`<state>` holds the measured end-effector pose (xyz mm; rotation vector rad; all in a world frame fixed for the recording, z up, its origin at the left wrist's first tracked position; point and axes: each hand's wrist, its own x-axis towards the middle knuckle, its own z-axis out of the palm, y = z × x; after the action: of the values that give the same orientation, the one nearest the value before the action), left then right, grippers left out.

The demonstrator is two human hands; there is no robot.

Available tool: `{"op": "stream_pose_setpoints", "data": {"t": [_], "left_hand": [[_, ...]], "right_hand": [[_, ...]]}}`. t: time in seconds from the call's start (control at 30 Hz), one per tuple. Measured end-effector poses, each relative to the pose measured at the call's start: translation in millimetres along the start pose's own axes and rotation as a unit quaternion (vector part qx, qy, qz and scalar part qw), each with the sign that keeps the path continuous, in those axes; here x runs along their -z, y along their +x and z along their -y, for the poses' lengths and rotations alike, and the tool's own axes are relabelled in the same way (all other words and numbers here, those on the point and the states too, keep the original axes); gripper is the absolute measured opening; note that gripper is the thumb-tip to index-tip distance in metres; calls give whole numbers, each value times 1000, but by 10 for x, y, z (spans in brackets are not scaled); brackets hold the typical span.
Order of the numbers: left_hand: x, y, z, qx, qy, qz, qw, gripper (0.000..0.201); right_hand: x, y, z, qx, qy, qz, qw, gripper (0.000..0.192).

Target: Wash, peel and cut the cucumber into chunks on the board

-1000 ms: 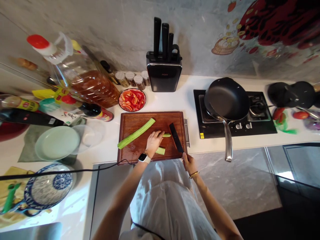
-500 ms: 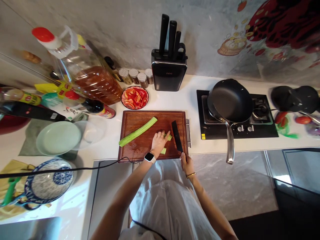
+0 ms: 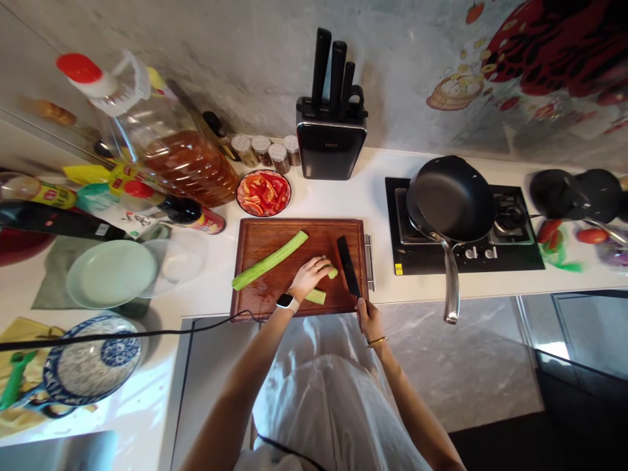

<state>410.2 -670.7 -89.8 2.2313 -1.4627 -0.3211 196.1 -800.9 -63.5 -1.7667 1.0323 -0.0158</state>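
Observation:
My right hand (image 3: 369,319) is wrapped round the handle of a black kitchen knife (image 3: 347,265), whose blade lies over the right part of the wooden cutting board (image 3: 282,227). Left of the blade, my left hand (image 3: 312,273) has its fingers closed on a short green vegetable piece (image 3: 332,271), partly hidden by the fingertips. Another cut green piece (image 3: 316,297) lies below that hand, near the board's front edge. A long light-green peeled vegetable length (image 3: 269,260), like cucumber, rests diagonally on the board's left half.
Behind the board stand a bowl of cut red peppers (image 3: 263,193), a knife block (image 3: 331,147) and several spice jars (image 3: 279,157). A frying pan (image 3: 451,199) sits on the gas stove (image 3: 402,258) at right. Bottles, a pale green plate (image 3: 112,273) and a black cable (image 3: 196,330) are at left.
My left hand has drawn slightly left and its fingers have gathered round the short piece. More of the lower green piece shows. My right hand with the knife has hardly moved.

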Motion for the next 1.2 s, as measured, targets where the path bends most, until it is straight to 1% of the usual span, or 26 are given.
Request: {"op": "stream_pose_setpoints", "data": {"t": [0.07, 0.13, 0.2, 0.27, 0.3, 0.33, 0.37, 0.4, 0.47, 0.53, 0.6, 0.67, 0.77, 0.83, 0.9, 0.97, 1.07, 1.13, 1.2], "left_hand": [[-1, 52, 25, -9, -29, -4, 1000, 35], [26, 64, 37, -4, -59, -12, 998, 39], [66, 21, 33, 33, -81, -42, 995, 46], [97, -50, 2, 118, -90, -93, 985, 47], [104, -82, -25, 169, -91, -112, 975, 43], [105, -105, -59, 220, -90, -119, 964, 35], [101, -115, -101, 264, -86, -112, 954, 27], [92, -112, -148, 298, -79, -96, 946, 24], [68, -69, -250, 337, -58, -57, 938, 28], [45, 4, -350, 359, -46, -38, 932, 31], [30, 84, -435, 370, -60, -32, 926, 31], [28, 154, -492, 381, -89, -27, 920, 27], [45, 224, -522, 404, -137, -24, 904, 20], [60, 241, -508, 423, -175, -28, 888, 19], [61, 234, -474, 443, -215, -40, 870, 23], [38, 209, -424, 465, -253, -58, 846, 25], [-34, 165, -345, 488, -303, -70, 815, 18], [-82, 150, -307, 490, -322, -64, 807, 17], [-111, 150, -287, 494, -321, -63, 806, 18]], "right_hand": [[26, 26, 1, 6, -6, -5, 1000, 55], [47, 42, 4, 11, -13, -4, 1000, 55], [65, 46, 7, 13, -25, -1, 1000, 56], [75, 41, 10, 14, -43, 4, 999, 57], [75, 35, 11, 15, -53, 8, 998, 58], [72, 28, 13, 16, -62, 12, 998, 59], [66, 21, 16, 17, -72, 16, 997, 60], [56, 14, 20, 18, -80, 20, 996, 61], [31, 2, 35, 21, -94, 26, 995, 61], [4, -5, 60, 29, -113, 31, 993, 61], [-16, -2, 92, 34, -131, 35, 990, 61], [-25, 16, 125, 39, -141, 43, 988, 60], [-12, 67, 163, 45, -151, 56, 986, 59], [14, 98, 180, 42, -158, 61, 985, 60], [43, 99, 196, 45, -169, 61, 983, 61], [59, 59, 211, 59, -182, 57, 980, 61], [26, -61, 229, 76, -203, 56, 975, 63], [-35, -143, 228, 83, -217, 61, 971, 64], [-111, -199, 214, 87, -229, 64, 967, 64]]}}
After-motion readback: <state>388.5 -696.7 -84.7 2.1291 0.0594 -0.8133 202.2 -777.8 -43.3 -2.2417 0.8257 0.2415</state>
